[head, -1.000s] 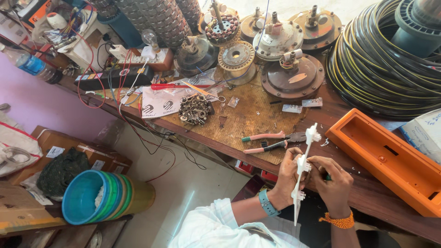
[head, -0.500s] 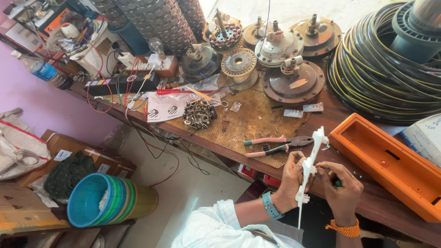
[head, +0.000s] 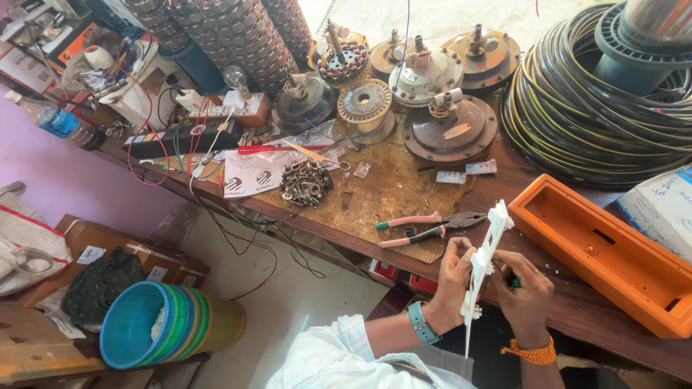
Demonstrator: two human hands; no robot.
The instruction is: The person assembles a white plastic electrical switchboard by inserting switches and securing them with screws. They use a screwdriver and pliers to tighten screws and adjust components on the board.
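Observation:
A long white plastic strip [head: 483,266] with small tabs stands nearly upright between my hands, just in front of the wooden workbench [head: 389,187]. My left hand [head: 453,277] grips its left side at mid-height. My right hand [head: 525,292] is closed against its right side, with something small and green showing between the fingers. Pink-handled pliers [head: 425,227] lie on the bench just beyond my left hand. An orange plastic housing [head: 605,252] lies on the bench to the right of the strip.
Several round motor parts [head: 450,130] and a small pile of metal bits [head: 306,180] sit on the bench. A large coil of black cable [head: 598,108] fills the back right. Loose wires, a power strip [head: 180,137], stacked buckets [head: 166,328] and cardboard boxes [head: 108,248] are at left.
The view has shifted slightly, so my hands and the white strip sit a little lower and further right. Both hands still hold the strip.

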